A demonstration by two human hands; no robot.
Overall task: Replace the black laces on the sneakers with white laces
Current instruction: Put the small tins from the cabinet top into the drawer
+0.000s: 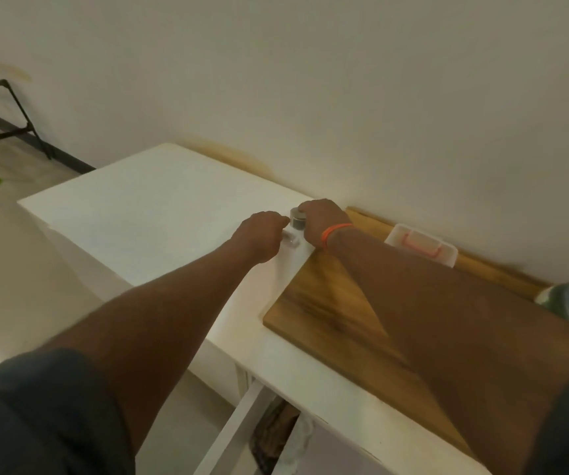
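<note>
Hands, left (261, 234) clenched, right (320, 219) gripping a small jar (297, 219), meet on white table (146, 207) beside wooden board (331, 310)

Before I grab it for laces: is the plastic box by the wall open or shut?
Shut: the plastic box has its lid on, orange handle lying flat on top.

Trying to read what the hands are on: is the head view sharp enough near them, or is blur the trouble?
Head view: motion blur smears the right forearm and board; the jar under the right hand stays readable; the left hand is soft; dim warm light, no glare.
</note>
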